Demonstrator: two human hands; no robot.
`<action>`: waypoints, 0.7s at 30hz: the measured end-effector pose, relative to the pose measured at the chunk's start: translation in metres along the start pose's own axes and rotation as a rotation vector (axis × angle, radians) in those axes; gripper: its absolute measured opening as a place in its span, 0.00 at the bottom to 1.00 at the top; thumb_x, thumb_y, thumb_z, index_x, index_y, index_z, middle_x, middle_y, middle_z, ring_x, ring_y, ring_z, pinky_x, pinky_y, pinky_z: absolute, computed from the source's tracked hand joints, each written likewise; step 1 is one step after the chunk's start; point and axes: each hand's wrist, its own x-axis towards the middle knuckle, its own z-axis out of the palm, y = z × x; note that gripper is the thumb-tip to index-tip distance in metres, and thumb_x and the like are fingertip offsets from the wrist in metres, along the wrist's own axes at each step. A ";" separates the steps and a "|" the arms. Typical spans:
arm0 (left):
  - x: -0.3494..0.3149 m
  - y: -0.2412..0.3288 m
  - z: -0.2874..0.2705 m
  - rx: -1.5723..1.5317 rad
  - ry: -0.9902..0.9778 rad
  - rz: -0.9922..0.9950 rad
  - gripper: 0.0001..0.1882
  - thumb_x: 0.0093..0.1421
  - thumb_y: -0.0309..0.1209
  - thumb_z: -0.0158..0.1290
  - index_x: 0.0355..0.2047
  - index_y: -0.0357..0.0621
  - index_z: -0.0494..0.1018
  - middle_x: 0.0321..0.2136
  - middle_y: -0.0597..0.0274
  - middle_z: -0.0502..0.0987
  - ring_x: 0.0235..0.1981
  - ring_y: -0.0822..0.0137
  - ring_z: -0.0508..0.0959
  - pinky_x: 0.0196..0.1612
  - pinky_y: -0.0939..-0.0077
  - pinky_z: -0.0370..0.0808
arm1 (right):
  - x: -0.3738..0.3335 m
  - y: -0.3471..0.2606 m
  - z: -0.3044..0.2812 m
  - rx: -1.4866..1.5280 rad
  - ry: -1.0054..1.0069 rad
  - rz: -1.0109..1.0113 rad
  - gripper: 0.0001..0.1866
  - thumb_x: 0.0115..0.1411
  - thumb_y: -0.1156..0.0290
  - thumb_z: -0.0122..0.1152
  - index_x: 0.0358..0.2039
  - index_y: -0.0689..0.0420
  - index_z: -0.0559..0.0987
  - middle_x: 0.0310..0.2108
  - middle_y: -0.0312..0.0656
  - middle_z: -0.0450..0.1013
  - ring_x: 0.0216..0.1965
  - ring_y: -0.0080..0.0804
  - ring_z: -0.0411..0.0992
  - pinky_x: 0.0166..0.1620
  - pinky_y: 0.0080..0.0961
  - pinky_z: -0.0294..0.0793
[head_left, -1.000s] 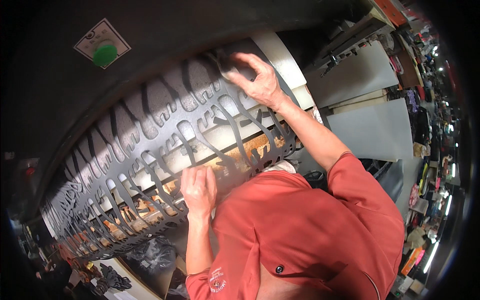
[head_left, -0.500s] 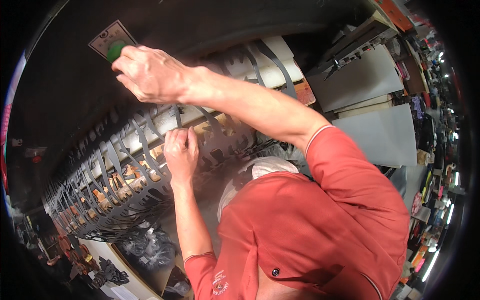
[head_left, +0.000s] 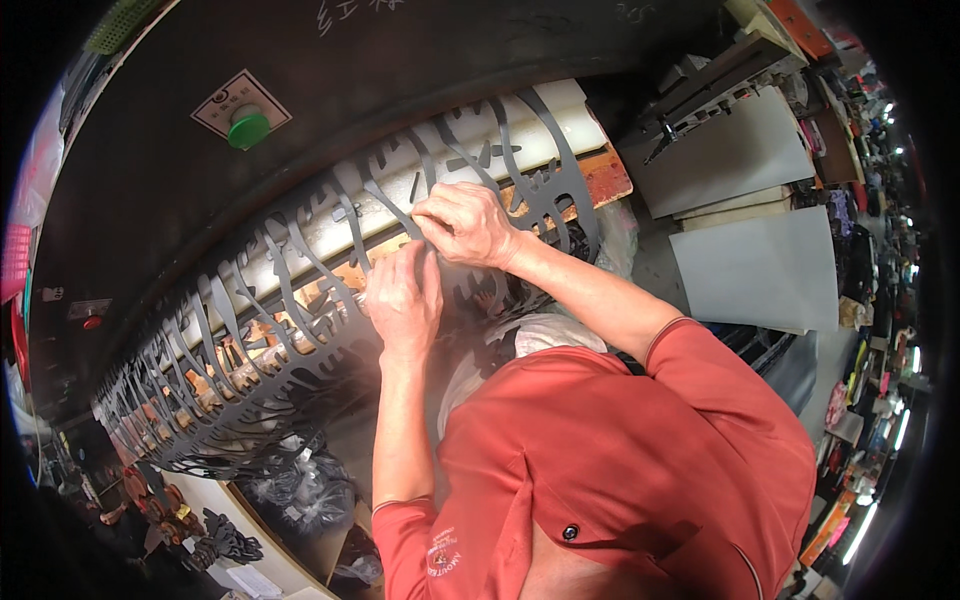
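A dark grey sheet point(head_left: 572, 190), cut through with long curved openings that leave narrow strips, droops over the front of a white cutting board point(head_left: 555, 118). My right hand point(head_left: 468, 228) is closed, its fingertips pinching a strip of the sheet. Just left of it and nearer to me, my left hand point(head_left: 402, 302) has its fingers curled together on the same sheet; the fingertips are partly hidden. Small loose grey pieces lie on the board beyond my hands. Above it, a green push button point(head_left: 249, 128) sits on the dark machine body point(head_left: 420, 50), with neither hand touching it.
Flat grey sheets point(head_left: 755, 265) are stacked at the right, beside a metal bracket point(head_left: 700, 110). A red button point(head_left: 93, 322) is on the machine's left part. Below the hanging sheet, bags of dark scraps point(head_left: 310, 490) stand at the lower left.
My right hand has left the green button and come down to the grey sheet. My left hand has shifted slightly right, and the two hands are now close together.
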 end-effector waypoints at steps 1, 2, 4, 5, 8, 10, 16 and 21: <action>-0.002 0.002 0.003 0.026 0.005 -0.012 0.09 0.64 0.25 0.62 0.44 0.41 0.79 0.34 0.51 0.83 0.36 0.49 0.82 0.42 0.57 0.77 | 0.001 0.000 0.001 -0.008 0.007 0.012 0.04 0.55 0.76 0.68 0.33 0.59 0.83 0.25 0.42 0.75 0.26 0.43 0.76 0.31 0.36 0.76; -0.003 0.003 0.006 0.024 0.015 -0.028 0.09 0.64 0.25 0.62 0.44 0.40 0.79 0.34 0.51 0.83 0.36 0.49 0.82 0.42 0.57 0.77 | 0.001 0.000 0.000 -0.005 0.016 -0.003 0.04 0.56 0.76 0.68 0.33 0.59 0.83 0.26 0.42 0.75 0.26 0.44 0.76 0.32 0.36 0.76; -0.005 0.002 0.010 0.015 0.036 -0.055 0.09 0.64 0.25 0.62 0.45 0.40 0.79 0.35 0.52 0.83 0.38 0.49 0.82 0.43 0.56 0.77 | 0.001 -0.001 -0.002 -0.021 0.002 -0.008 0.04 0.56 0.76 0.68 0.33 0.59 0.83 0.26 0.43 0.75 0.27 0.44 0.77 0.32 0.36 0.76; -0.005 0.001 0.010 0.015 0.045 -0.039 0.09 0.64 0.25 0.62 0.45 0.40 0.79 0.36 0.52 0.83 0.39 0.49 0.82 0.43 0.56 0.76 | 0.000 -0.002 -0.002 -0.023 0.000 -0.012 0.04 0.56 0.75 0.68 0.33 0.59 0.84 0.26 0.43 0.76 0.27 0.44 0.77 0.33 0.36 0.77; -0.007 0.002 0.011 0.015 0.023 -0.050 0.08 0.64 0.24 0.61 0.44 0.40 0.79 0.37 0.52 0.83 0.40 0.48 0.80 0.45 0.54 0.74 | -0.002 0.000 -0.002 -0.034 -0.003 -0.022 0.05 0.57 0.74 0.68 0.34 0.59 0.84 0.28 0.43 0.77 0.29 0.45 0.78 0.34 0.37 0.77; -0.007 0.003 0.010 0.027 -0.003 -0.073 0.08 0.65 0.25 0.60 0.44 0.40 0.79 0.36 0.52 0.83 0.39 0.48 0.79 0.45 0.53 0.74 | -0.003 0.002 0.000 -0.040 -0.019 -0.029 0.05 0.58 0.73 0.68 0.34 0.59 0.84 0.29 0.43 0.78 0.30 0.45 0.78 0.35 0.38 0.78; -0.005 0.004 0.009 0.006 -0.014 -0.079 0.06 0.65 0.24 0.59 0.43 0.40 0.78 0.34 0.49 0.82 0.38 0.46 0.78 0.44 0.51 0.73 | 0.002 -0.005 -0.013 0.077 -0.080 0.144 0.05 0.64 0.73 0.66 0.37 0.60 0.85 0.30 0.44 0.79 0.31 0.42 0.79 0.34 0.34 0.78; -0.006 0.003 0.006 -0.042 -0.040 -0.087 0.07 0.64 0.22 0.59 0.43 0.39 0.77 0.32 0.47 0.80 0.36 0.44 0.78 0.42 0.50 0.72 | 0.023 0.004 -0.054 0.170 -0.028 0.431 0.06 0.65 0.73 0.65 0.37 0.61 0.85 0.32 0.44 0.82 0.33 0.33 0.81 0.36 0.29 0.79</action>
